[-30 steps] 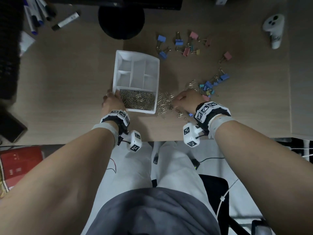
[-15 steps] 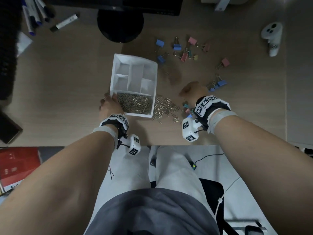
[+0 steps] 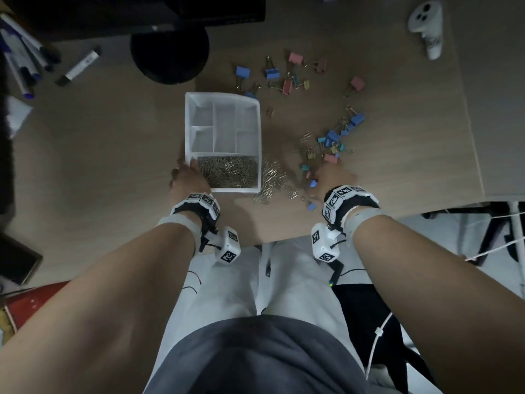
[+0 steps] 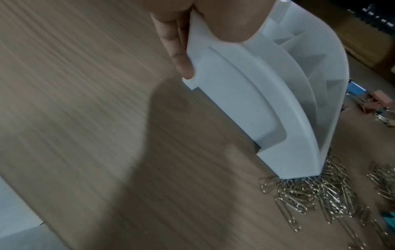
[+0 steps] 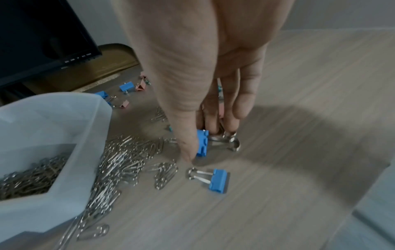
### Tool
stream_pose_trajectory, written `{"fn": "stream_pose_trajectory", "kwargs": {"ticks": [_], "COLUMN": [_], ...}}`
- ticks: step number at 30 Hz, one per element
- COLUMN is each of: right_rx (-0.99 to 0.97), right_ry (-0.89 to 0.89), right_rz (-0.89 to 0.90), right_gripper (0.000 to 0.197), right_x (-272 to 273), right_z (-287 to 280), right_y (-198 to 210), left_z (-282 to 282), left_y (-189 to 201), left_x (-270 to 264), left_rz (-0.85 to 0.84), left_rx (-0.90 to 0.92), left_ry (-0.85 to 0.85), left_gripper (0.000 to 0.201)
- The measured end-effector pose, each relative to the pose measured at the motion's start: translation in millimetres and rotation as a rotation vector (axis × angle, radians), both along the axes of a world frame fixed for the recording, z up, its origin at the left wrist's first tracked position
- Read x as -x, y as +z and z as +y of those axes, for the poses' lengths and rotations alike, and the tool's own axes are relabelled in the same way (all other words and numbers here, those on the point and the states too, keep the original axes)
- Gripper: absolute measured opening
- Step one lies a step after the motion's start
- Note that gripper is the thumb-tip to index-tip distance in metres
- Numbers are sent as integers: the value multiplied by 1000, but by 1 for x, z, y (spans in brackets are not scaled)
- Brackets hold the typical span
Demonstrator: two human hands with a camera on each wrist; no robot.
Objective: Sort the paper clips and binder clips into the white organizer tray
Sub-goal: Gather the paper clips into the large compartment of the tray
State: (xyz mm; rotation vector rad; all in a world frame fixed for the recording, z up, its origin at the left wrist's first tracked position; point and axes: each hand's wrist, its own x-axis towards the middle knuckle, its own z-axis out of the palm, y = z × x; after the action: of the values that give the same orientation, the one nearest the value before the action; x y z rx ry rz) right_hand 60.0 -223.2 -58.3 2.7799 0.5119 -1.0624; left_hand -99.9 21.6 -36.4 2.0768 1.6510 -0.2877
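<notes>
The white organizer tray (image 3: 188, 123) sits mid-desk; its near long compartment is full of paper clips (image 3: 230, 172). My left hand (image 3: 189, 180) grips the tray's near-left corner, its fingers (image 4: 179, 50) on the outer wall (image 4: 235, 110). More paper clips (image 3: 272, 179) (image 5: 128, 157) lie loose along the tray's right side. My right hand (image 3: 332, 180) pinches a blue binder clip (image 5: 202, 143) on the desk, thumb (image 5: 188, 135) against its body. Another blue binder clip (image 5: 218, 181) lies just nearer. Coloured binder clips are scattered behind the tray (image 3: 284, 81) and to its right (image 3: 335, 140).
A black monitor stand (image 3: 170, 52) rises behind the tray. Markers (image 3: 79, 66) lie at the far left and a white controller (image 3: 426, 27) at the far right. The desk's front edge runs just below both wrists.
My right hand left the loose paper clips beside the tray, moved over the binder clips and now pinches a blue one. The left hand stays on the tray corner.
</notes>
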Motion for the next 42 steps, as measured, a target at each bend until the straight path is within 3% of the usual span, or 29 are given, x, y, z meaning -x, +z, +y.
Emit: {"fn": "stream_pose_trajectory", "kwargs": {"ticks": [4,7,12,17,22,26,31,34,38,42], "right_rx": [20,-40,-265,-476,-197,-44,80,86,10,-56], "right_ry": [-41,-40,-136,-279,-189,-92,-44,-2,-79,-136], "right_rz": [-101,-98,44,-117,-91,72,201,154,33,49], "right_gripper": [36,51,38,40,24,50,52,55,42,36], "right_x": [9,7,-8,-24,-18,4,18,24,33,35], "right_z": [14,25,47,67,48,21,7,5,3,3], "right_y": [0,15,36,52,49,41,41,32,13,7], "left_z": [4,5,3,5,2,1,4,8,9,9], "left_y": [-4,-4,5,7,7,8,6,5,4,4], "left_x": [2,4,0,2,1,1,2,2,4,5], "left_rz": [-1,-6,4,20,21,18,14,32,23,37], "left_rx": [29,31,55,70,53,38,62,78,74,71], "left_ry": [-7,-15,-12,-48,-39,-55,-49,-65,-83,-101], "left_gripper": [52,51,52,54,52,52,51,52,53,53]}}
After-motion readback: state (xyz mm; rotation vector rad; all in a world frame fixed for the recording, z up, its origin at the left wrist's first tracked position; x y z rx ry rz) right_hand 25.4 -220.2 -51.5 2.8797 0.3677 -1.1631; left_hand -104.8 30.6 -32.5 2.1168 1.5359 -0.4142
